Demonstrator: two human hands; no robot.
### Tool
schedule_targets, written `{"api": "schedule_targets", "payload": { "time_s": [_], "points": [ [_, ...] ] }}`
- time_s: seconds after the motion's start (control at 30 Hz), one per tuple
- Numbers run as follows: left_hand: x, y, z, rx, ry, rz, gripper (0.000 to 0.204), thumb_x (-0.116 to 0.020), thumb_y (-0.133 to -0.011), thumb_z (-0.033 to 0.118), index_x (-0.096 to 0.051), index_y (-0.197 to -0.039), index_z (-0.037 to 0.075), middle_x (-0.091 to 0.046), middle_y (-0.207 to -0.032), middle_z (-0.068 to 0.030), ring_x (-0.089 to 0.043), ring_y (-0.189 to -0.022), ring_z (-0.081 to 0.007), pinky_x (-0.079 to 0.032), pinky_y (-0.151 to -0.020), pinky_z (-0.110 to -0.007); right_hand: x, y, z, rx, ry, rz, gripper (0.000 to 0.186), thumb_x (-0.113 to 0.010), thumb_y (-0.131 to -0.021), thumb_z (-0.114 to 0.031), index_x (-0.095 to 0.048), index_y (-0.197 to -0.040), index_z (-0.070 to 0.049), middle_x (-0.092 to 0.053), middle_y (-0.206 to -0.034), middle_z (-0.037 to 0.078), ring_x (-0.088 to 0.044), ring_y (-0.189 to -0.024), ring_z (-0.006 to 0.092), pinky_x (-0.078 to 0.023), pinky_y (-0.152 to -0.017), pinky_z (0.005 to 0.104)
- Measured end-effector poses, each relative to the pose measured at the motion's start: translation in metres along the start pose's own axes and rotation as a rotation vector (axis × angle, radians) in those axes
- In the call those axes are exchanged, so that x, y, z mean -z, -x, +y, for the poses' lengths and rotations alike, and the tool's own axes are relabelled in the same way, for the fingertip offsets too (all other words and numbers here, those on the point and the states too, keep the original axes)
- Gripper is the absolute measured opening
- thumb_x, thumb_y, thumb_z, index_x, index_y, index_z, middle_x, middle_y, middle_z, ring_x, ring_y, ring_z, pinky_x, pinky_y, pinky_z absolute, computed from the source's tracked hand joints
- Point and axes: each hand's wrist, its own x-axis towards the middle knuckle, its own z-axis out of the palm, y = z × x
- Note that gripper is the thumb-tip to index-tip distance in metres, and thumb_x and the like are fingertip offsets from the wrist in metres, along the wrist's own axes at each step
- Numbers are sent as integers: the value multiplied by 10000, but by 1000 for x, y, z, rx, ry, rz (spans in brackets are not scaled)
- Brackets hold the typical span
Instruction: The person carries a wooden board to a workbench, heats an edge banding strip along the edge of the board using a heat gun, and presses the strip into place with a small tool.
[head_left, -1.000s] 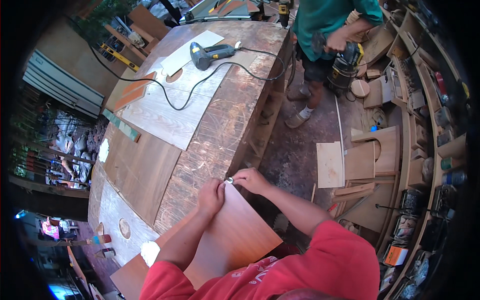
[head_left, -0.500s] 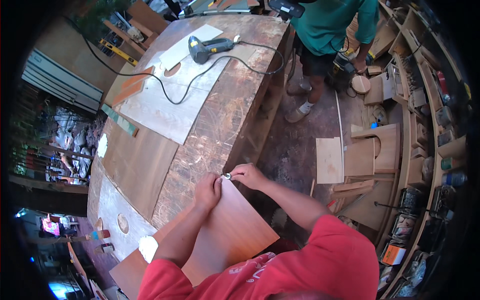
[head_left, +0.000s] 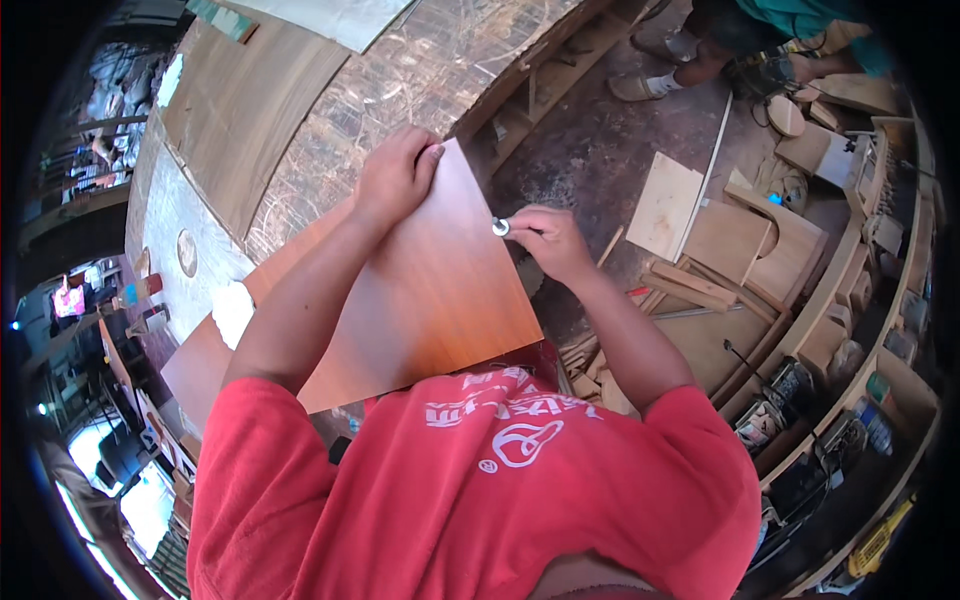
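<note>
A reddish-brown wood-grain board (head_left: pixel 430 290) lies across the workbench's near edge, and its right part sticks out past the bench in front of my body. My left hand (head_left: pixel 400 175) is closed over the board's far corner, thumb along the edge. At the board's right edge, my right hand (head_left: pixel 548 240) pinches a small tool with a round silvery end (head_left: pixel 500 227). That end touches or nearly touches the edge; the rest of it is hidden in my fingers, so its kind is unclear.
The scratched workbench (head_left: pixel 390 85) carries a brown wood sheet (head_left: pixel 245 110) and a white crumpled piece (head_left: pixel 232 312). A co-worker's legs (head_left: pixel 690 55) stand at the far right. Pale boards (head_left: pixel 665 205) and offcuts lie on the floor, beside a crowded shelf (head_left: pixel 800 330).
My right hand has slid with the small tool from the far corner down the board's right edge toward me. My left hand stays at the corner. The view has tilted down.
</note>
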Motion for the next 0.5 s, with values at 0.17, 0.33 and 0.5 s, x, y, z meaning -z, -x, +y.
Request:
{"api": "schedule_targets", "payload": {
  "time_s": [0.17, 0.33, 0.5],
  "points": [
    [-3, 1, 9, -25, 11, -13, 145, -555, -908, 168, -605, -924, 33, -601, -911, -169, -585, -890, -359, -470, -774, -404, 1, -57, 0, 94, -6, 69, 101, -652, -803, -50, -687, -873, 14, -685, -825, 118, -668, -784, 214, -502, -704, 305],
    [-4, 6, 2, 8, -4, -16, 129, -572, -890, 154, -602, -920, 33, -598, -909, -167, -583, -886, -358, -471, -777, -405, -7, -76, 3, 158, -4, 85, 105, -658, -798, -52, -690, -874, 13, -685, -821, 113, -666, -781, 209, -500, -710, 304],
    [-1, -2, 5, -38, -1, 13, 127, -584, -883, 159, -603, -902, 34, -599, -909, -161, -581, -878, -354, -469, -776, -410, -3, -35, 7, 92, -18, 75, 113, -672, -792, -58, -699, -880, 7, -689, -825, 107, -664, -783, 198, -500, -709, 300]
  ]
}}
